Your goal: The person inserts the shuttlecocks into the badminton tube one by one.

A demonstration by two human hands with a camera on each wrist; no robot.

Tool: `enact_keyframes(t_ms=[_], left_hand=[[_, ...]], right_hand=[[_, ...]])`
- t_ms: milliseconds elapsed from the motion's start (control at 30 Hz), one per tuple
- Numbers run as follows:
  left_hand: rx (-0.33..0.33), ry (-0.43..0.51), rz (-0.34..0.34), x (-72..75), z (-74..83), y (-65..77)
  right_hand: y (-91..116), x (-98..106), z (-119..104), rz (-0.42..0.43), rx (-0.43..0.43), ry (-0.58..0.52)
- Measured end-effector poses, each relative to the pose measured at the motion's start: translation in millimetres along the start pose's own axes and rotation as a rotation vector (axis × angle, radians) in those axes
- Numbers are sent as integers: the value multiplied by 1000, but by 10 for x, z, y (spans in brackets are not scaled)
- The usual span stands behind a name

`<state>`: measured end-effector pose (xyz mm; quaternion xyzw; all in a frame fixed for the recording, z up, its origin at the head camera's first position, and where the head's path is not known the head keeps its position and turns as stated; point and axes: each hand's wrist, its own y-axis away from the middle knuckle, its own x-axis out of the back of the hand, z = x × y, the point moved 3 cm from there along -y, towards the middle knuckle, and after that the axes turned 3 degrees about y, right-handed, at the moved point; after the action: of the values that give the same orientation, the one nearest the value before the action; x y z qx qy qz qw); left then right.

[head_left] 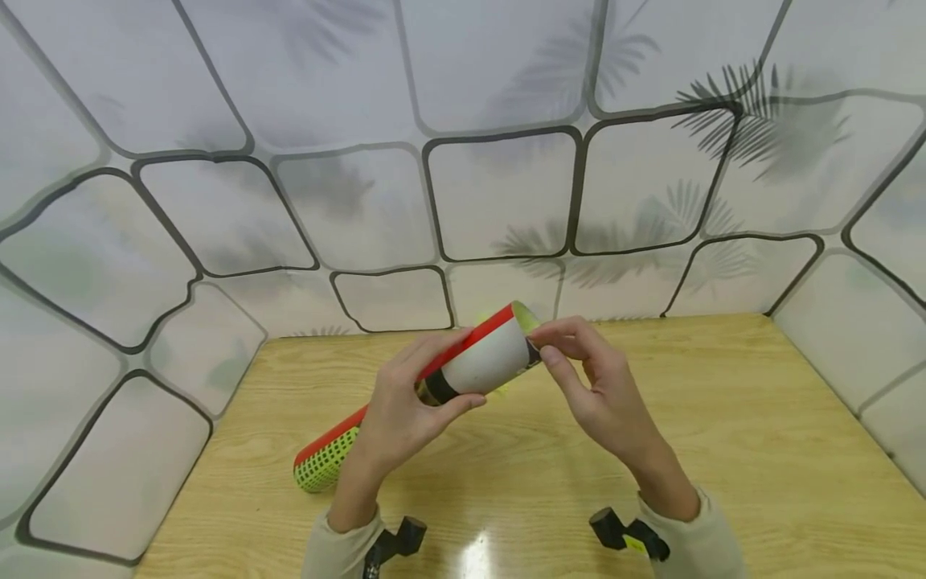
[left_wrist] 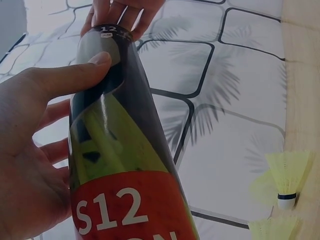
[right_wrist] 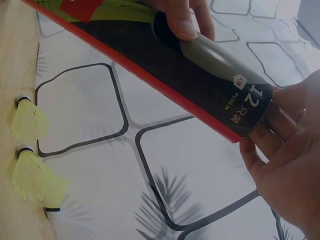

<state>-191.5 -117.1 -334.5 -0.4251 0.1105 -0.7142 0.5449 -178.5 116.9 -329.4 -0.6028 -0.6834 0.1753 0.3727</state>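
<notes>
A long shuttlecock tube (head_left: 485, 362), red, white, black and green, tilts upward to the right above the table. My left hand (head_left: 408, 398) grips it around the middle, thumb along the near side. The tube's upper end shows a pale green inside in the head view. At that end my right hand (head_left: 596, 382) pinches the rim with thumb and fingertips. "12" and "PUSH IN" are printed near this end of the tube (right_wrist: 200, 75) in the right wrist view. What lies deeper inside the tube is hidden.
Yellow shuttlecocks (right_wrist: 37, 177) lie on the wooden table (head_left: 723, 418) beyond the tube, mostly hidden behind it in the head view. Another shuttlecock (left_wrist: 287, 185) shows in the left wrist view. A patterned white wall covering (head_left: 499, 193) borders the table's back and sides.
</notes>
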Motion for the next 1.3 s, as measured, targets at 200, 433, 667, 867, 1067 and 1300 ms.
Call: enact_keyframes(t_ms=[200, 433, 667, 867, 1067, 1300], left_hand=[[2, -15, 6, 0, -28, 3], [53, -48, 39, 114, -124, 36], [96, -102, 106, 285, -255, 78], [126, -125, 119, 371, -332, 93], [214, -130, 110, 462, -499, 131], [296, -188, 141, 607, -692, 227]], right_hand=[[1, 17, 2, -7, -15, -43], [-15, 33, -6, 23, 5, -57], [-26, -3, 63, 19, 13, -59], [1, -100, 194, 4, -26, -23], [17, -226, 353, 7, -69, 36], [52, -470, 537, 4, -127, 92]])
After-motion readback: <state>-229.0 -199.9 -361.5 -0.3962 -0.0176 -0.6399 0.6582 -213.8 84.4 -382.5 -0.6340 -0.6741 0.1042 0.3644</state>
